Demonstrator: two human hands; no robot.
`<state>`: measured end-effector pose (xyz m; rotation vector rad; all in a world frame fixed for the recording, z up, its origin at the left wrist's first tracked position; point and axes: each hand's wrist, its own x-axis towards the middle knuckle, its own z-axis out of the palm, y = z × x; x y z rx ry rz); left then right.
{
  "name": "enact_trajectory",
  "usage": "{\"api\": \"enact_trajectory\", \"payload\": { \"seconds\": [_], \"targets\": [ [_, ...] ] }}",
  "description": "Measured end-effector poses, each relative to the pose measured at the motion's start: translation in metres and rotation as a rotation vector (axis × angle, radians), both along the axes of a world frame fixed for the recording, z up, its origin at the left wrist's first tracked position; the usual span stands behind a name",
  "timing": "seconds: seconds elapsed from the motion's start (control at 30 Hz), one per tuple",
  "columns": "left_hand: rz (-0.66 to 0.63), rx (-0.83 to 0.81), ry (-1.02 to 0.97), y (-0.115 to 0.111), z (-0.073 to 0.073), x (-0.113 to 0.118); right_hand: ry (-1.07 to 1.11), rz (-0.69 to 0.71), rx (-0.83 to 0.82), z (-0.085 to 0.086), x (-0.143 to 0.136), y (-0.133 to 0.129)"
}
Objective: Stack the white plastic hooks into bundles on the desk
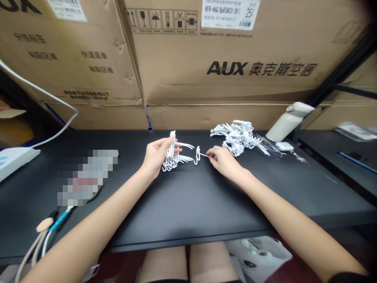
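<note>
My left hand [155,154] is closed around a bundle of white wire hooks [170,162], held just above the black table. Their curved ends hang below the fingers and several straight ends point right. My right hand [223,160] pinches the straight end of a single white wire hook [197,154] between thumb and fingers. The curved part of that hook faces the bundle, a small gap away from the hand-held bunch. Behind my right hand lies a loose pile of similar white wire hooks [240,135], tangled together.
Large cardboard boxes [250,51] wall off the back of the black table [188,212]. A pale bottle [287,122] stands back right, near a white earbud case [284,146]. At left lie a blurred-out phone-like object [91,173], its cable [60,221] and a white power strip [17,159].
</note>
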<state>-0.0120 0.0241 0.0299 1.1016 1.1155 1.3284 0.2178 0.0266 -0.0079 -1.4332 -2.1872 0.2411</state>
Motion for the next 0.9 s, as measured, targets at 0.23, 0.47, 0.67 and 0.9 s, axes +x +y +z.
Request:
{"api": "enact_trajectory", "payload": {
  "seconds": [0.23, 0.47, 0.67, 0.9],
  "targets": [
    [-0.097, 0.131, 0.162, -0.012, 0.006, 0.005, 0.345, -0.019, 0.113, 0.006, 0.008, 0.006],
    [-0.157, 0.212, 0.198, -0.014, 0.002, 0.005, 0.593, 0.126, 0.147, 0.016, -0.012, -0.011],
    [-0.196, 0.238, 0.21, -0.012, -0.005, 0.006, 0.58, 0.19, 0.107, 0.017, -0.015, -0.016],
    [-0.236, 0.255, 0.239, -0.012, -0.006, 0.005, 0.457, 0.283, 0.215, 0.014, -0.017, -0.016]
  ]
}}
